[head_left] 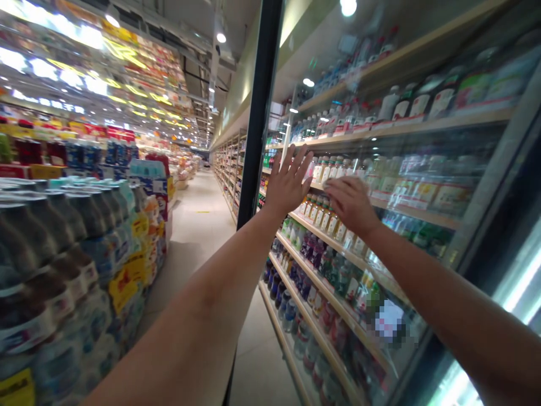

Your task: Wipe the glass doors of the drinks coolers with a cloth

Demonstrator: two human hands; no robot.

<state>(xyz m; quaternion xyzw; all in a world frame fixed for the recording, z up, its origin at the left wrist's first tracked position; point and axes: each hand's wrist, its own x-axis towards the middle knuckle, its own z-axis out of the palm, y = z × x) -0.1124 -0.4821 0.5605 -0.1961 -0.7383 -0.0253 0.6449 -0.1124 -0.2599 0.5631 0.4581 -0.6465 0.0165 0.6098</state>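
A glass door with a dark upright frame stands before me. My left hand is raised against the glass just right of that frame, its fingers spread; whether the palm presses on the pane is not clear. To its right is my right hand, fingers loosely bent and pointing left, with nothing visible in them. Behind both hands, rows of small light-capped bottles show in the glass on pale shelves. I cannot tell how far these are seen through the pane or mirrored in it.
Stacked packs of drink bottles line the left side, with yellow price signs. A pale floor aisle runs away between them and a long row of shelves. A bright light strip glows at the lower right.
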